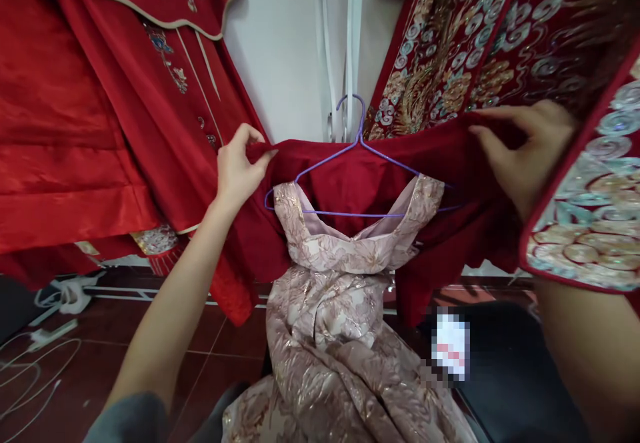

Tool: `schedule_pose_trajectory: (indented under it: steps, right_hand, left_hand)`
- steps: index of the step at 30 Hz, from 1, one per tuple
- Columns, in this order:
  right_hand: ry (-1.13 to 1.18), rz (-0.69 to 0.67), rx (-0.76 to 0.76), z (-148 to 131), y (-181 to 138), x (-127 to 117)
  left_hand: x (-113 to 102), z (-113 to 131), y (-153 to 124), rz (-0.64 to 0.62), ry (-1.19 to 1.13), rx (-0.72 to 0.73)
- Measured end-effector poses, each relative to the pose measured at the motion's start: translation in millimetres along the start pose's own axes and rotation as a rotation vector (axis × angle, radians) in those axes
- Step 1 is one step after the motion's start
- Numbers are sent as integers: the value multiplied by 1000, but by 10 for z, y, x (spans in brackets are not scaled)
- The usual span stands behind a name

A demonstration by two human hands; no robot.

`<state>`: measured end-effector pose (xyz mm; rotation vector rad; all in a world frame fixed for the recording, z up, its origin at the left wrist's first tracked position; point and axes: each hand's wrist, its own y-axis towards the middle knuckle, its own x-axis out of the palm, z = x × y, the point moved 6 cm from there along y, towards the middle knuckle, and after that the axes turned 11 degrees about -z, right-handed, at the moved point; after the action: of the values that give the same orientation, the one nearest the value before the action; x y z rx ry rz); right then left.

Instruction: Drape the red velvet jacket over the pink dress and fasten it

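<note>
A dark red garment (345,160) is stretched sideways between my two hands, behind a dress. My left hand (243,166) pinches its edge at the left. Farther right, my right hand (530,146) pinches the opposite upper edge between thumb and fingers. In front hangs a pale pink brocade dress (340,310) with gold pattern and wide shoulder straps. Its straps sit on a purple hanger (360,138), whose hook points up near white vertical bars. The dress's skirt spreads down toward me, and the lower part of the red garment is partly hidden behind it.
Red embroidered robes hang at the left (175,96); a heavily beaded red garment (460,50) hangs at the right, its sleeve (590,216) over my right forearm. Loose white cables (45,370) lie on the brown tiled floor (220,356). A black surface (515,370) stands at lower right.
</note>
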<state>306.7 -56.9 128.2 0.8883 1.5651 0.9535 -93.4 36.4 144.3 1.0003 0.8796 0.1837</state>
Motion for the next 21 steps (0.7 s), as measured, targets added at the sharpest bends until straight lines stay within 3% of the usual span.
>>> schedule_pose_trajectory:
  steps: [2, 4, 7, 9, 15, 19, 21]
  right_hand:
    - [5, -57, -12, -63, -35, -167]
    - [30, -267, -8, -85, -124, -171]
    - [186, -665, 1, -122, -330, 70]
    - [301, -779, -41, -207, -429, 258]
    - [497, -738, -153, -598, -593, 732]
    - [622, -765, -214, -982, -772, 823]
    - [717, -775, -233, -1176, -833, 789]
  left_hand:
    - [-73, 86, -96, -41, 12, 0]
    - [-18, 117, -253, -172, 21, -16]
    - [201, 66, -484, -359, 1, -53]
    - [347, 4, -558, -376, -42, -74]
    - [697, -19, -483, -264, -344, -160]
    - [840, 287, -487, -142, -390, -240]
    - [972, 528, -534, -199, -439, -205]
